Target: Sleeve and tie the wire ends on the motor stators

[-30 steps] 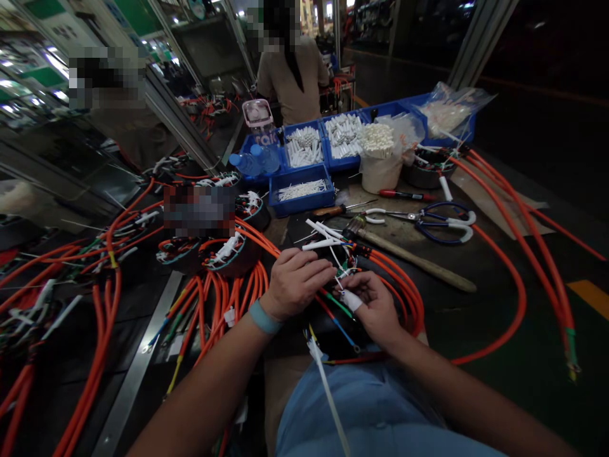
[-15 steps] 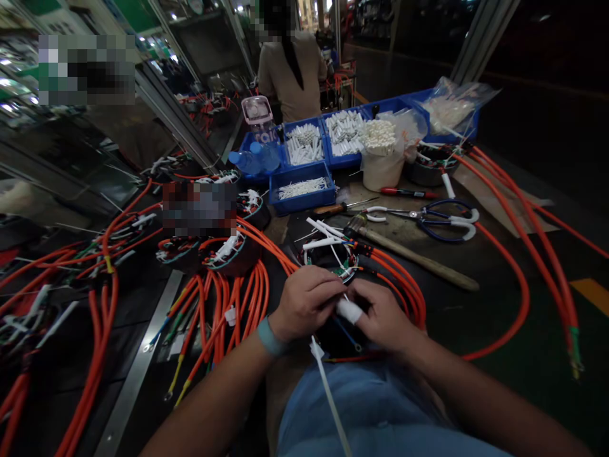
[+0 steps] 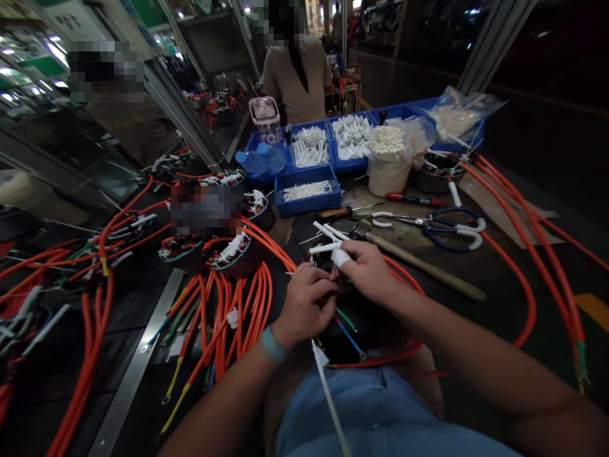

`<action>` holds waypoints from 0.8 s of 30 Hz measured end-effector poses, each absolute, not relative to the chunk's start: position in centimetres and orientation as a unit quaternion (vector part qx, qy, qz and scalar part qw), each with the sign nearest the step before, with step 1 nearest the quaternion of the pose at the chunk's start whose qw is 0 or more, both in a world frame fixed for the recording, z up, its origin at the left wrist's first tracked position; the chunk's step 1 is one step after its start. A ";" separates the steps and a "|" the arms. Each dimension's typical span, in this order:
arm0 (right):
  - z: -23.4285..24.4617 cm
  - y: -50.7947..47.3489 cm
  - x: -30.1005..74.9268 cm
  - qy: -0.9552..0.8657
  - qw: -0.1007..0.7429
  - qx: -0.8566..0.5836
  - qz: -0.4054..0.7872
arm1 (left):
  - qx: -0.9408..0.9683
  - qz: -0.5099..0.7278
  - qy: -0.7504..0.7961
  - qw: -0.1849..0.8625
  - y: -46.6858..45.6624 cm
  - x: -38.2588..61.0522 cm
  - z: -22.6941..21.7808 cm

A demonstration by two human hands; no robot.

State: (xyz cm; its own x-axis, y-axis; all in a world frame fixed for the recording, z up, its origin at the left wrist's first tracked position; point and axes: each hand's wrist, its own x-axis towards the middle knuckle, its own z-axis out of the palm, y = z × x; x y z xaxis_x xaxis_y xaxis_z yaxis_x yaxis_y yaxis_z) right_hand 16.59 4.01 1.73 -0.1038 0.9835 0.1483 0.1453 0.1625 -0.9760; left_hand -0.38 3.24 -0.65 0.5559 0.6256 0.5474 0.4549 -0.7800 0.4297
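My left hand [image 3: 306, 303] is closed, fingers pinched on thin wires of a dark round wired part [image 3: 333, 317] that rests just in front of me. My right hand [image 3: 365, 268], with a white wrap on one fingertip, is closed over the far side of the same part, beside several white sleeved wire ends [image 3: 326, 236]. Orange cables [image 3: 521, 285] run out from the part to the right. A white cable tie [image 3: 328, 393] hangs down over my blue-clad lap.
Blue bins [image 3: 309, 190] of white tubes stand at the back, with a white tub [image 3: 387, 171] and a water bottle [image 3: 259, 162]. Scissors [image 3: 442, 225], a wooden-handled tool [image 3: 423, 266] and screwdrivers lie to the right. More orange-cabled parts [image 3: 233, 254] crowd the left. A person [image 3: 297, 73] stands beyond.
My right hand has moved up and away from me to the far edge of the part. My left hand has stayed pinched on the wires.
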 end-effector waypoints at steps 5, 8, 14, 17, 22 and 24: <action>1.5 2.5 18.9 -0.636 0.498 -0.395 0.439 | 0.846 0.415 0.305 0.139 3.5 -0.3 -1.1; 1.6 1.2 19.3 -0.761 0.403 -0.432 0.270 | 0.840 0.430 0.302 0.135 3.5 -0.1 -1.4; 1.1 2.2 17.5 -0.876 0.216 -0.426 -0.061 | 0.826 0.440 0.318 0.149 3.2 -0.1 -1.4; 0.6 2.9 17.6 -0.889 0.232 -0.380 -0.111 | 0.818 0.444 0.330 0.157 3.1 0.0 -1.5; -0.1 2.9 18.2 -0.890 0.256 -0.369 -0.078 | 0.816 0.467 0.309 0.146 3.2 -0.1 -2.0; -0.2 3.1 18.0 -0.885 0.254 -0.381 -0.079 | 0.821 0.471 0.294 0.137 3.3 -0.1 -2.1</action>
State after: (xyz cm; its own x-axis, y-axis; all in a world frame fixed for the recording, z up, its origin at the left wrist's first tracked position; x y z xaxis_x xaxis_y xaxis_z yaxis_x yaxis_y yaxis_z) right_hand 17.99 3.06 -0.22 -0.5806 0.6342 0.5105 0.7145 0.6975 -0.0540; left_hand -0.06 3.34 -2.14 0.3845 0.6113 0.6917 0.3534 -0.7897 0.5015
